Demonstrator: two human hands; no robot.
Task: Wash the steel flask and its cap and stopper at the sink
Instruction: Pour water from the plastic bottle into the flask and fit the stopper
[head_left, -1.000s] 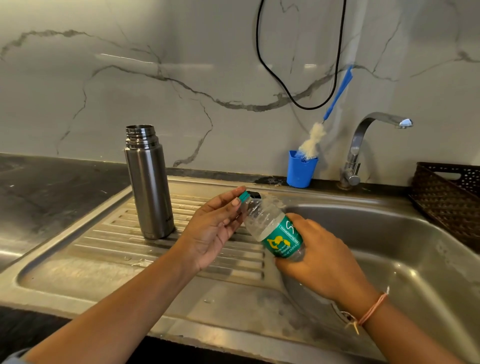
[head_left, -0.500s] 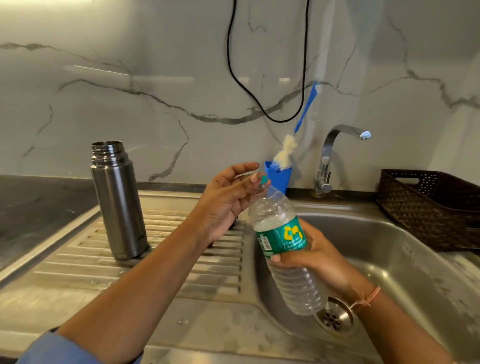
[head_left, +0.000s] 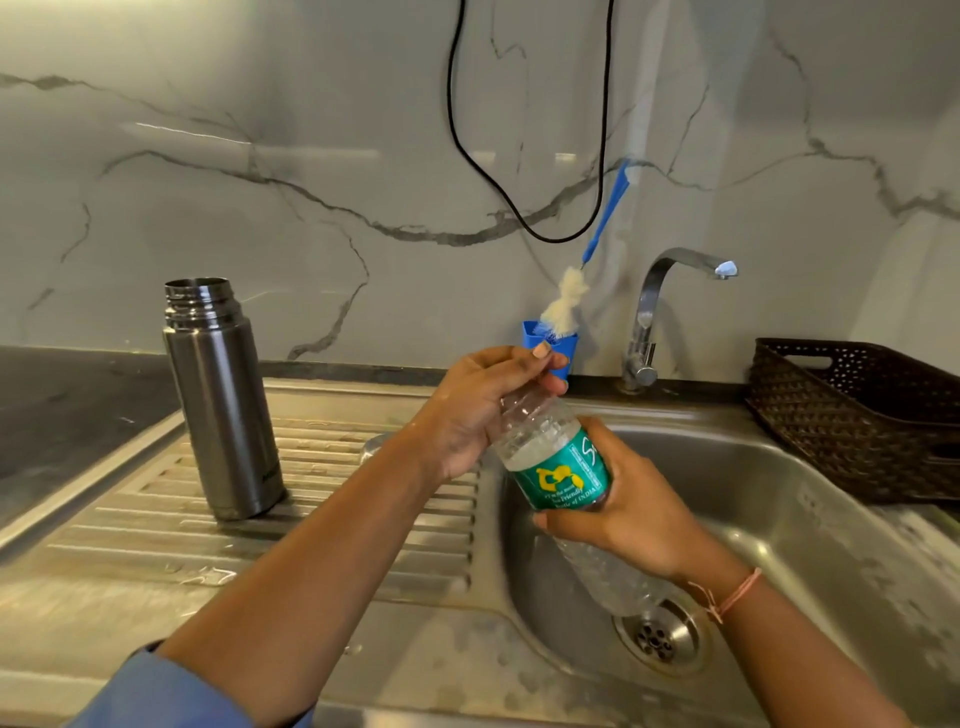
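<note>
The steel flask (head_left: 223, 400) stood upright, uncapped, on the drainboard's (head_left: 337, 519) left side, left of both hands. The nearer left hand (head_left: 475, 410) gripped the plastic bottle's (head_left: 553, 457) top; the right hand (head_left: 631, 519) clasped its labelled middle.

Plainly a home kitchen. Shown by a steel sink (head_left: 779, 519) with ribbed drainboard (head_left: 322, 452) at left, curved tap (head_left: 649, 291) at the far rim, marble-veined wall (head_left: 260, 130) behind, dark counter (head_left: 62, 415) far left, bottle brush (head_left: 566, 299) in a blue cup (head_left: 569, 345), woven basket (head_left: 841, 415) at right.
</note>
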